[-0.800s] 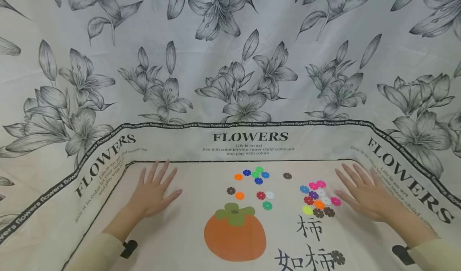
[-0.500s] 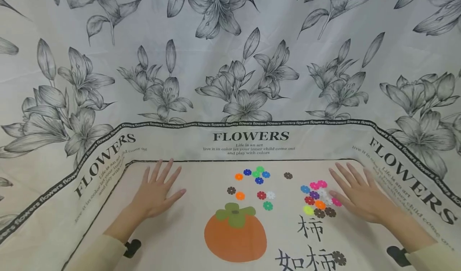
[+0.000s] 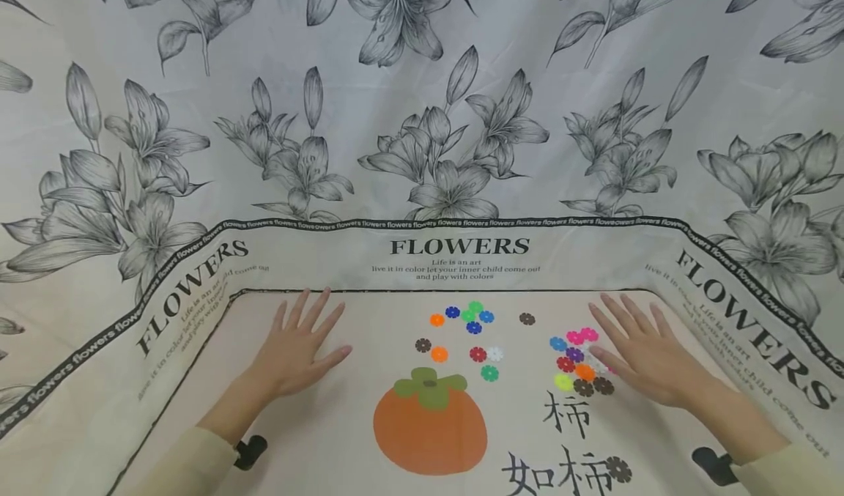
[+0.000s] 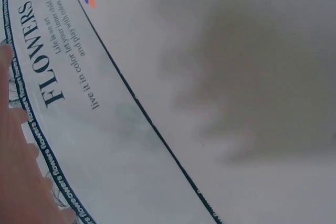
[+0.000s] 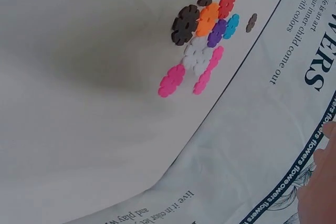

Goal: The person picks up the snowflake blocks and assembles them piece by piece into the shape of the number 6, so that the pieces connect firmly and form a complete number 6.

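Observation:
My left hand (image 3: 297, 349) is spread, palm down, over the left part of the table and holds nothing; its shadow falls on the cloth in the left wrist view. My right hand (image 3: 653, 357), also spread and without anything in it, hovers beside a cluster of flower-shaped plastic discs on the right. Its thumb overlaps a few of them in the head view. That cluster has an orange disc (image 5: 208, 19), a purple disc (image 5: 217, 33), white discs (image 5: 197, 56) and a pink disc (image 5: 171, 81). A looser group, with a green disc (image 3: 489, 373) and a red disc (image 3: 478, 354), lies mid-table.
The pale tablecloth (image 3: 316, 437) bears a printed orange persimmon (image 3: 430, 437) and black characters (image 3: 567, 415). One brown disc (image 3: 618, 469) lies by the lower characters. Behind hangs a flower-print curtain (image 3: 369, 210) with lettering along its lower band.
Both hands have moved inward, the left one to the right and the right one to the left, the right thumb now overlapping the disc cluster. The discs stay where they were.

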`<action>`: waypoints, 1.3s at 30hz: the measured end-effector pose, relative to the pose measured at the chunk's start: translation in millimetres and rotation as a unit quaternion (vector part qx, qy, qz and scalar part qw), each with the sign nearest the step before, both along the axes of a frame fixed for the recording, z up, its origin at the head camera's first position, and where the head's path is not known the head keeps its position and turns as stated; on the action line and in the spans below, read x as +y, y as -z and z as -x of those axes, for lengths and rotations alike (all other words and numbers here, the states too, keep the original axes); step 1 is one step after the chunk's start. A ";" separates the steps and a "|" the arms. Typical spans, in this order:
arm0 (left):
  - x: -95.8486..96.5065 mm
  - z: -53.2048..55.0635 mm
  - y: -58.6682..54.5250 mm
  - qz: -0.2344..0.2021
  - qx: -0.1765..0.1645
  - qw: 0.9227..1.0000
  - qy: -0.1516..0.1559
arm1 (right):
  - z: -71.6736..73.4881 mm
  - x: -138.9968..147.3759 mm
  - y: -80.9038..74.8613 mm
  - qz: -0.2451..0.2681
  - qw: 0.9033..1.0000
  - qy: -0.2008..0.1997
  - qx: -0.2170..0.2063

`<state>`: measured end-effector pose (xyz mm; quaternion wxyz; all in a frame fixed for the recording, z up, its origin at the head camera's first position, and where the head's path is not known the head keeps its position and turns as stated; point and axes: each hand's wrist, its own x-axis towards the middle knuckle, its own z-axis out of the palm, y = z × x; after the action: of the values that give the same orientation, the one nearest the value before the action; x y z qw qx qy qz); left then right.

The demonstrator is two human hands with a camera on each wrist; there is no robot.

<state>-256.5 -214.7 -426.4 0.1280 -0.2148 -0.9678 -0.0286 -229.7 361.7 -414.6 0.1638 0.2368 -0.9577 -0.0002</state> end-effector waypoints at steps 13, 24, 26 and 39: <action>14.8 2.0 4.0 -0.008 0.014 1.000 0.020 | 0.7 -26.0 1.9 0.056 0.998 -0.018 -0.009; 35.3 10.0 14.2 -0.041 0.013 0.998 0.046 | 4.5 -39.5 7.8 0.089 0.995 -0.030 -0.036; 39.3 10.9 16.5 -0.047 0.009 0.997 0.052 | 5.1 -43.0 7.8 0.100 0.994 -0.030 -0.044; 53.2 11.4 23.3 -0.089 -0.035 0.994 0.055 | 1.7 -84.8 7.9 0.155 0.984 -0.013 -0.086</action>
<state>-267.9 -161.5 -449.7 0.1107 -0.2545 -0.9520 -0.1291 -231.4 276.9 -422.5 0.1156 0.2200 -0.9534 0.1710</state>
